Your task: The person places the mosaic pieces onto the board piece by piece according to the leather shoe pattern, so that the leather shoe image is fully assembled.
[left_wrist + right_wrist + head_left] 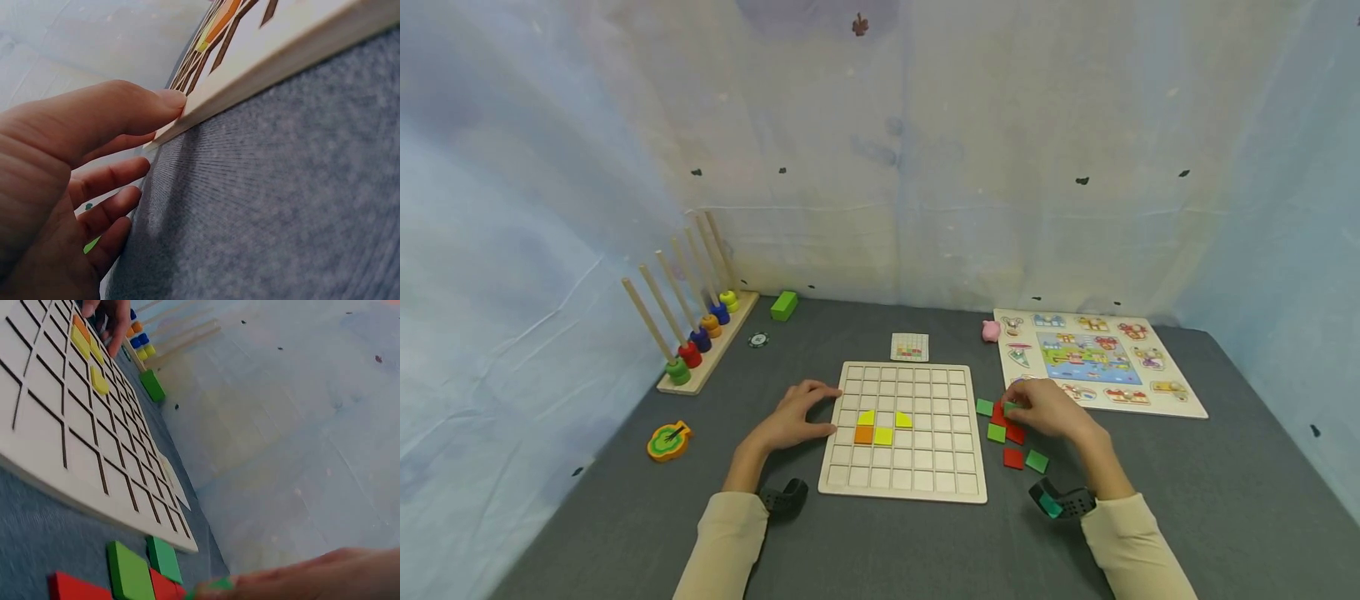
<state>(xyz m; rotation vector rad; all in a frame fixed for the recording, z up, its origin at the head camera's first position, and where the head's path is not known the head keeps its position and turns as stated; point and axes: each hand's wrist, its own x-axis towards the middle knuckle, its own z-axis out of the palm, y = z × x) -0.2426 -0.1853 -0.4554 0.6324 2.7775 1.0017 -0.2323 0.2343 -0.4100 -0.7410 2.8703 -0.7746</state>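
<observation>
A wooden grid board [925, 482] lies flat in the middle of the table. My left hand [793, 417] rests at its left edge, thumb [169, 100] against the rim and the other fingers loosely spread. On the grid sit an orange square tile [864, 435], a yellow square tile [883, 436] and two yellow pieces with a cut or curved corner [903, 420]. Right of the board, my right hand [1048, 408] pinches a green tile [1011, 407] over a loose group of red tiles [1013, 458] and green tiles [1037, 462].
Behind the board lies a small pattern card [910, 347]. A peg puzzle [1165, 402] and pink pig [991, 331] are back right. At left stand a peg rack [700, 379] with coloured rings, a green block [784, 306], a round chip [758, 339] and an orange-green toy [668, 442].
</observation>
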